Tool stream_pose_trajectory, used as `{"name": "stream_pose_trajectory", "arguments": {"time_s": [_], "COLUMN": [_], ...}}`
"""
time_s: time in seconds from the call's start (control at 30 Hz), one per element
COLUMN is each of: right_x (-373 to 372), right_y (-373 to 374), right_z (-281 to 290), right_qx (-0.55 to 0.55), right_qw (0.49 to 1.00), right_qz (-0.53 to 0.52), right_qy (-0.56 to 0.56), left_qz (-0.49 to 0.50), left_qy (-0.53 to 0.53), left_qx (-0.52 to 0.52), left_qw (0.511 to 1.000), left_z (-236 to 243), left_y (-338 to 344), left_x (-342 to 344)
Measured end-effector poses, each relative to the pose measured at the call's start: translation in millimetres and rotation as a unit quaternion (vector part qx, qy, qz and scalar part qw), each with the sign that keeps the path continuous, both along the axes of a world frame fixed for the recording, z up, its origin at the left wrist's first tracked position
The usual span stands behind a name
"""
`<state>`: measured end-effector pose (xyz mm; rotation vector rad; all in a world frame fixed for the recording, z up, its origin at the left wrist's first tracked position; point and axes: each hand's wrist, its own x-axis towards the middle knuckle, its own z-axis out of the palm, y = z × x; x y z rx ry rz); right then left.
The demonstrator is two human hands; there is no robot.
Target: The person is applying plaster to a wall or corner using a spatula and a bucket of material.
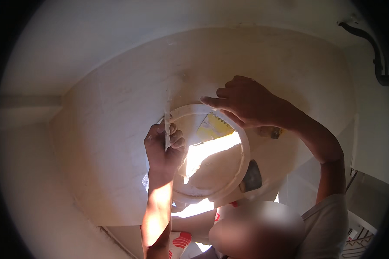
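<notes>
My left hand (165, 144) is closed around a thin, pale, upright strip (167, 125), whose upper end rises above my fist. It is at the left rim of a round, pale, shallow tray (245, 159). Beyond the tray's upper right rim, my right hand (245, 101) reaches in with one finger stretched left and the others partly bent; nothing shows in it. Whitish residue marks its fingertip. Inside the tray lies a yellow flat piece (219, 127) with a toothed edge, partly in shadow. Bright sunlight falls across the tray's middle.
A dark grey flat object (252, 176) lies right of the tray. A small brownish object (271, 131) sits partly behind my right wrist. Red-and-white striped fabric (180, 244) shows near my legs. A dark pipe or cable (371, 47) runs along the upper right wall.
</notes>
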<state>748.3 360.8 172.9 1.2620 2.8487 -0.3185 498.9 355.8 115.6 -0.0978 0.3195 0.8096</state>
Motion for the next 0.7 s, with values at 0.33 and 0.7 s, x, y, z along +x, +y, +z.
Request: {"name": "stream_pose_trajectory", "arguments": {"time_s": [0.33,0.7], "right_x": [116.4,219.3], "right_y": [126.1,168.3], "right_z": [-86.3,-133.4], "right_qx": [0.176,0.336], "right_qw": [0.917,0.826], "right_qz": [-0.183,-0.087], "right_qy": [-0.307,-0.445], "left_qz": [0.069,0.056], "left_qy": [0.121,0.063], "left_qx": [-0.002,0.095], "left_qw": [0.99,0.992], "left_z": [5.7,-23.9], "left_y": [13.3,23.9], "left_x": [-26.4,-31.2]}}
